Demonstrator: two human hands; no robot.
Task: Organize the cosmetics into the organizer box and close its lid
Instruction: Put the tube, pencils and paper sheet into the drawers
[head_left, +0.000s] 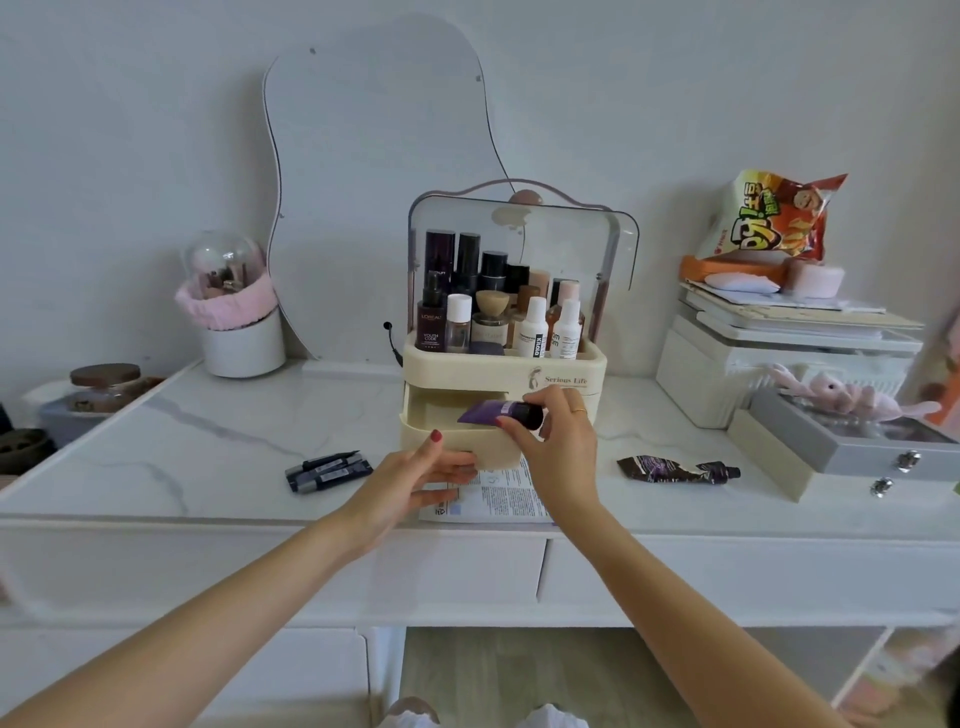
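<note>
A cream organizer box (566, 371) stands mid-table, its clear lid (571, 228) tipped up and back. Several bottles (498, 312) fill its top tray. Its drawer (457, 441) is pulled out toward me. My right hand (558, 441) pinches a purple tube (501, 413) by its black cap, held over the open drawer. My left hand (415, 475) grips the drawer's front edge, thumb on top. A crumpled dark purple tube (675, 469) lies on the table to the right. Black pens or liners (327, 470) lie to the left.
A printed leaflet (493, 493) lies under the drawer front. A white cup with pink band (239, 327) and a wavy mirror (374, 182) stand behind left. White boxes (727, 374), a grey case (852, 441) and a snack bag (769, 218) crowd the right.
</note>
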